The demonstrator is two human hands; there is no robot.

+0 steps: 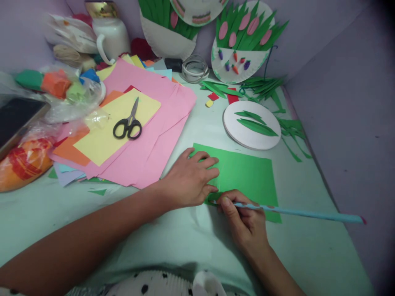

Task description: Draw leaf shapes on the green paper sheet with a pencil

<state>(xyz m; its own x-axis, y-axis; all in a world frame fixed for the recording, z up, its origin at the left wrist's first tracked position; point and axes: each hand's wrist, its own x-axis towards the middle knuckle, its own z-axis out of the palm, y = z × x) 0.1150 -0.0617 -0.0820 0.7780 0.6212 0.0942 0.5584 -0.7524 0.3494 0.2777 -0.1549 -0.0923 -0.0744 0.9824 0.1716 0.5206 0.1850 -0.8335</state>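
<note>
A sheet of green paper (247, 174) lies flat on the table in front of me. My left hand (193, 179) rests on its left part, palm down with the fingers spread. My right hand (245, 218) is closed round a light-blue pencil (308, 213), its long end pointing right. The pencil's tip meets the paper near the lower left corner, beside my left thumb. Shadow and fingers partly hide the tip. Beyond the sheet, two green paper leaves (257, 127) lie on a white oval disc (231, 133).
Black-handled scissors (128, 127) lie on yellow paper (95, 150) atop pink sheets (163, 144) at the left. Green paper strips (265, 88) lie at the back right. Decorated paper plates (240, 61), a white mug (115, 39) and a roll of wire (195, 69) stand behind.
</note>
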